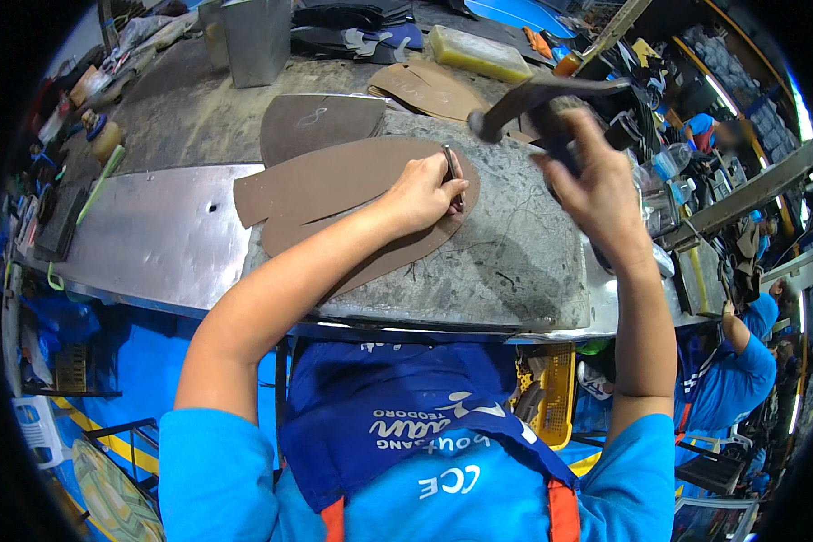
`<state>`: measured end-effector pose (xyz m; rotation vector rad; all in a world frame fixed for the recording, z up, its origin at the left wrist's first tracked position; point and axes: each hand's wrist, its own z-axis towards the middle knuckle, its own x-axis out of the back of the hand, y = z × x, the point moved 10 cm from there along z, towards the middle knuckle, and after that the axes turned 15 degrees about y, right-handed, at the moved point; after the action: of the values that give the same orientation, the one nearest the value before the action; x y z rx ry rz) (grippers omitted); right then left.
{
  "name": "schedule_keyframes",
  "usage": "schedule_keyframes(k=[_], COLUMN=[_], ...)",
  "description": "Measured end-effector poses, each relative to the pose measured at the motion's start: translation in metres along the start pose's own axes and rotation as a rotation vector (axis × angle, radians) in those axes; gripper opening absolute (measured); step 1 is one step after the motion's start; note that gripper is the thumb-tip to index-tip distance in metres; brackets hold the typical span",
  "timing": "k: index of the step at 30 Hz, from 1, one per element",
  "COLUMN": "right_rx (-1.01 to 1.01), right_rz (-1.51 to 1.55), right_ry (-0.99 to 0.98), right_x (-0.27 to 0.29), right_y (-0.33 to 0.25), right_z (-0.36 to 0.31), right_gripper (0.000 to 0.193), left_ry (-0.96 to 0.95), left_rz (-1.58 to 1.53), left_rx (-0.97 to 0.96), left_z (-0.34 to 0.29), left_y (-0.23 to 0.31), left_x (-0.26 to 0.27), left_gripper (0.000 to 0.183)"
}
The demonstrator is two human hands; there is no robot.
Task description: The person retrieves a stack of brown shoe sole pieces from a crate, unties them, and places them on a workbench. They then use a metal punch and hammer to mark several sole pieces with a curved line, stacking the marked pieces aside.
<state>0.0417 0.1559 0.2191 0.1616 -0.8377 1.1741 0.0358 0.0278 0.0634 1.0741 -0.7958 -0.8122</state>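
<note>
The left arm [285, 275], bent, slants far and right to the left hand [425, 191], curled into a tight pinch; the right forearm [641, 316] points far, the right hand [598, 188] raised and gripping.

Workbench [140, 230], grey slab [515, 280] on it; brown piece [334, 181] on slab

Counting one bare left hand [422, 193], one bare right hand [598, 185]! One dark metal hammer [526, 98], one slim metal rod [448, 161], one mottled grey slab [524, 271], two orange fabric apron straps [563, 512] on the wearer!
</note>
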Motion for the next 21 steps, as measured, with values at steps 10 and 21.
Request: schedule_keyframes(k=[10,21], right_rx=[0.017,-0.240], right_rz=[-0.101,0.334], right_ry=[-0.120,0.319], right_x=[-0.015,0.044], right_y=[-0.011,0.002], right_z=[-0.014,-0.004], right_gripper=[0.034,0.030], left_ry=[0.033,0.003], left_rz=[0.357,0.158], left_rx=[-0.621,-0.226], left_z=[-0.022,-0.010], left_y=[0.047,0.021], left_x=[-0.010,0.002], left_gripper=[0.024,0.016])
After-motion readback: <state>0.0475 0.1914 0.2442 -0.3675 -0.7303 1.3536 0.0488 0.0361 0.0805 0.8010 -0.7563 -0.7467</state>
